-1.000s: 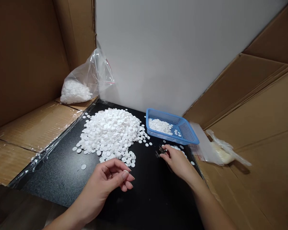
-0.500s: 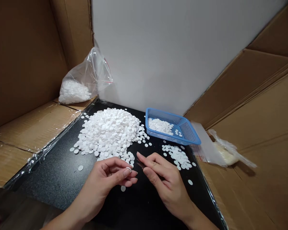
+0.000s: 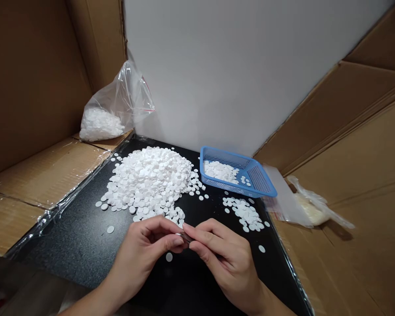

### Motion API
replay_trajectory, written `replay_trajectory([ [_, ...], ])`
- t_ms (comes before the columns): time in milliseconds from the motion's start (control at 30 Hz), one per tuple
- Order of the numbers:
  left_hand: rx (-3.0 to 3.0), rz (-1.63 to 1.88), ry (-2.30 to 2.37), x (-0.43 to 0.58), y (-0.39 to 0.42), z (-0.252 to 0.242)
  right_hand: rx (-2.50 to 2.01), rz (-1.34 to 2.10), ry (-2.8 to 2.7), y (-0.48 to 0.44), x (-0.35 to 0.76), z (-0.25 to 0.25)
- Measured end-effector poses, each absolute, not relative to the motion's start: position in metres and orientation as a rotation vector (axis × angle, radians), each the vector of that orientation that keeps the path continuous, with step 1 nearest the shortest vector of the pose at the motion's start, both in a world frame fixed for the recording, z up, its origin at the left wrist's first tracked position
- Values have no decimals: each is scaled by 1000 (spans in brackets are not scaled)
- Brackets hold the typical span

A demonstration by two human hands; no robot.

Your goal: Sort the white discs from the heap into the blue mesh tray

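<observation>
Apparently mid-pick, near the white disc pile [image 3: 151,180]: left hand [image 3: 145,252] pinches closed (on what, unclear) against a thin dark tool [image 3: 185,237] gripped in the right hand [image 3: 228,261]; next calls for steady tip alignment.

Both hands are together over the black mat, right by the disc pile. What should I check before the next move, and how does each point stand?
1. Thin tool gripped: ok, the right hand has its fingers closed on it.
2. Disc in the left hand: cannot tell, its curled fingers hide what they pinch.
3. Tool tip at the left fingertips: ok, they meet.
4. Big pile of white discs close by: ok, just beyond the hands.
5. Room in the blue basket: ok, its right part is bare mesh.
6. Discs kept together: not ok, a stray disc lies alone on the black mat below the hands.
</observation>
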State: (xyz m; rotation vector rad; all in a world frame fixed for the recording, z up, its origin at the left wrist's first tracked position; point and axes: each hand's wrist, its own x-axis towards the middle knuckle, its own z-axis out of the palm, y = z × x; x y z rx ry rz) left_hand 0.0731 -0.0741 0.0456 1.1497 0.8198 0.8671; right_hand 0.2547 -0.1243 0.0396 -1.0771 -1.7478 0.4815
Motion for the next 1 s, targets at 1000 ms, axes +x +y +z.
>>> replay_trajectory([
  [1000, 1279, 1040, 792, 75, -80, 44, -969, 277, -1842, -126, 254, 43],
])
